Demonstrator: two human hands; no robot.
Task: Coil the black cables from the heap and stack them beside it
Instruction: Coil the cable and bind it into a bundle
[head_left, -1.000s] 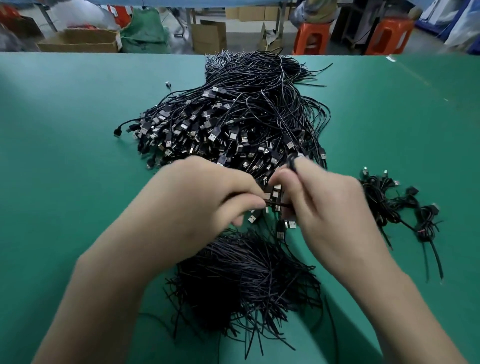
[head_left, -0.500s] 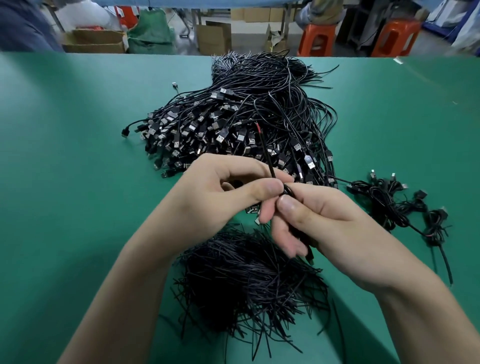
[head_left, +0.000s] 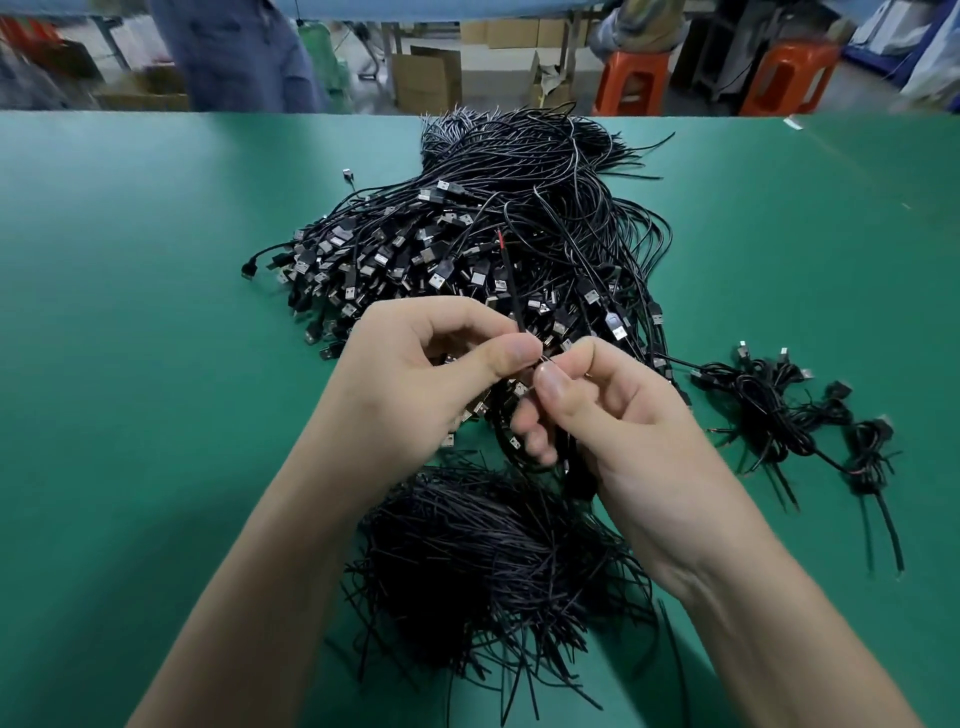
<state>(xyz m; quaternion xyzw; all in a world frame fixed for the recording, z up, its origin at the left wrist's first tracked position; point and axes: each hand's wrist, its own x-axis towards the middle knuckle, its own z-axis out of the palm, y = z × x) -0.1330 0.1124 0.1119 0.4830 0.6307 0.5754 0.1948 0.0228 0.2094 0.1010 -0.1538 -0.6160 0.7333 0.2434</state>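
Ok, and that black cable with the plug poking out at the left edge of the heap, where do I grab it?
Pinch the black cable just behind its boxy plug, coming in from the left over the green table. That end curves clear of the heap of black cables, so nothing crowds it; the rest runs in among other plugs.
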